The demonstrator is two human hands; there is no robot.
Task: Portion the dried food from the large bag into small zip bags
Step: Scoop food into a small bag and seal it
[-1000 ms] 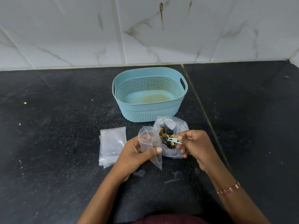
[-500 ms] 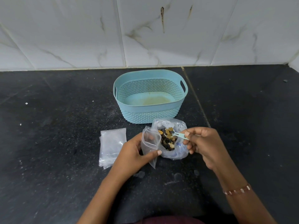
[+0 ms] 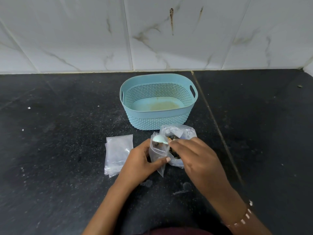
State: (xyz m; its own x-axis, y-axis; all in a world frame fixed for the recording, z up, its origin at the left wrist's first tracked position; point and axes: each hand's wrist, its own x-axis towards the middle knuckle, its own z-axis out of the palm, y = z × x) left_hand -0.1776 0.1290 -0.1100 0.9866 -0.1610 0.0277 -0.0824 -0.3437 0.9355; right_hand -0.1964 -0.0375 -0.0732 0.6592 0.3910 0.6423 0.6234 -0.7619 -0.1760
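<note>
**Spoonful by spoonful, dried food goes into a zip bag**

At a dark stone counter (image 3: 59, 133) backed by white marbled tiles, a person tips a small pale-blue spoon (image 3: 159, 139) over the mouth of a small zip bag (image 3: 157, 153). The left hand (image 3: 140, 161) grips that bag upright, its thumb pressed across the front of the plastic and the fingers curled behind. The right hand (image 3: 194, 160) pinches the spoon's handle between curled fingertips, the bowl turned over the open bag. Just behind and touching it sits the large bag (image 3: 179, 133), its top folded open, with dark and yellowish dried food (image 3: 172, 137) showing inside. Dark pieces appear at the mouth of the small bag, though how much it holds is hard to tell through the crumpled film.

A stack of spare small zip bags (image 3: 118, 153) lies flat just left of the left hand, and a light-blue perforated basket (image 3: 159, 116) stands behind the large bag, nothing visible in it but a stain on its floor.

The step in hand looks to be the filling of a portion, with most of the task apparently ahead. The next move likely calls for the spoon to swing back into the large bag for another scoop while the left hand keeps the small bag's mouth open and level, lest pieces spill onto the counter.
</note>
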